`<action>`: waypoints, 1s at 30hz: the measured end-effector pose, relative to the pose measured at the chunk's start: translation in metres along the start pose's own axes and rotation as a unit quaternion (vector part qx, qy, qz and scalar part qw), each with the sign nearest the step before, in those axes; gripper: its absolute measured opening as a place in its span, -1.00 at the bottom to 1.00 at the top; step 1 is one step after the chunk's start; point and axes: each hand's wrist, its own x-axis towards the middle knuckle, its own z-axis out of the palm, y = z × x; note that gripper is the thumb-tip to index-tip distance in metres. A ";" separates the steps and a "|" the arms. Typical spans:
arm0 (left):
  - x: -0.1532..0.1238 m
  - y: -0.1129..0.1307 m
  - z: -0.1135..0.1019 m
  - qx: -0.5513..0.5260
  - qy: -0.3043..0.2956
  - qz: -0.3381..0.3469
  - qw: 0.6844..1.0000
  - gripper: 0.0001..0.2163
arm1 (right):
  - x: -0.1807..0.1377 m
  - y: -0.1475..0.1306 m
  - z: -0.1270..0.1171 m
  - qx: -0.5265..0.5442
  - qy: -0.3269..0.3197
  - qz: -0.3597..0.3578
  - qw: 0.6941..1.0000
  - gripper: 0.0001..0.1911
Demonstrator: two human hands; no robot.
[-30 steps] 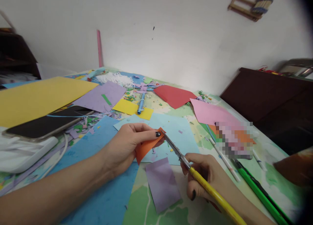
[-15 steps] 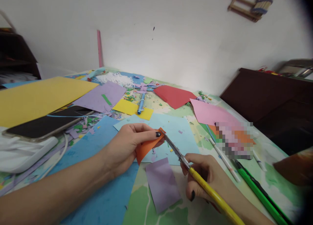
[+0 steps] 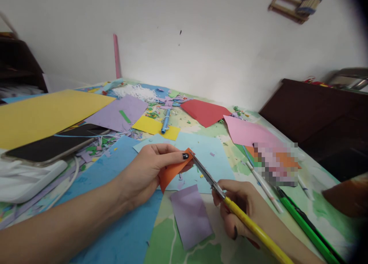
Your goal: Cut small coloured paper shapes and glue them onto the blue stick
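Observation:
My left hand (image 3: 149,168) pinches a folded piece of orange paper (image 3: 171,172) between thumb and fingers, just above the table. My right hand (image 3: 244,210) is closed round the yellow handles of a pair of scissors (image 3: 230,206). The metal blades (image 3: 202,171) point up and left, and their tips touch the upper corner of the orange paper. A small purple paper rectangle (image 3: 191,216) lies flat on the table below the blades.
Coloured sheets cover the table: yellow (image 3: 43,112), purple (image 3: 119,112), red (image 3: 204,111), pink (image 3: 248,132), light blue (image 3: 207,153) and blue (image 3: 120,218). A phone (image 3: 54,143) lies at the left. Green pens (image 3: 304,225) and a white stick (image 3: 263,187) lie at the right. Paper scraps litter the middle.
My right hand has shifted its grip slightly on the scissors' handles, with its fingers lower. The left hand and the orange paper have barely moved.

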 end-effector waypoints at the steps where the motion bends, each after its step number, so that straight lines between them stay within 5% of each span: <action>1: 0.000 0.000 0.000 -0.001 0.002 0.000 1.000 -0.89 | 0.000 -0.001 0.000 -0.002 -0.001 0.000 1.000 -0.70; 30: -0.002 0.001 0.001 0.004 0.006 -0.003 1.000 -0.90 | 0.003 0.007 -0.001 -0.049 0.027 -0.019 0.998 -0.54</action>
